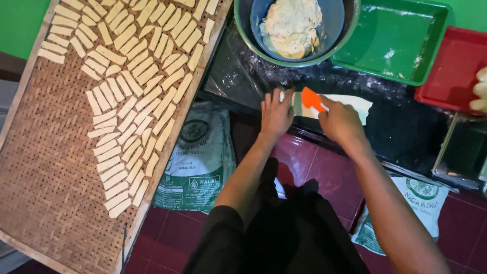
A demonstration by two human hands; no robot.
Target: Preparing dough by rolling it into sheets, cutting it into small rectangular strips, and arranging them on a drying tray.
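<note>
Head view looks straight down on a person crouched at a dark, floured worktop [406, 127]. A flat strip of pale dough [350, 105] lies on it, its long axis running left to right across the person's front. The left hand [276, 114] rests at the strip's left end, fingers together and pressed flat on the dough. The right hand [341, 122] is just beside it, fingers clamped around an orange scraper [310, 99] whose blade stands across the strip, at right angles to its length, between the two hands. Most of the dough stretches away to the right, past the right hand. Beyond them sits a blue bowl [324, 30] with a lump of dough. To the left lies a woven tray [45, 167] covered with cut dough sticks [132, 96], well apart from the hands.
</note>
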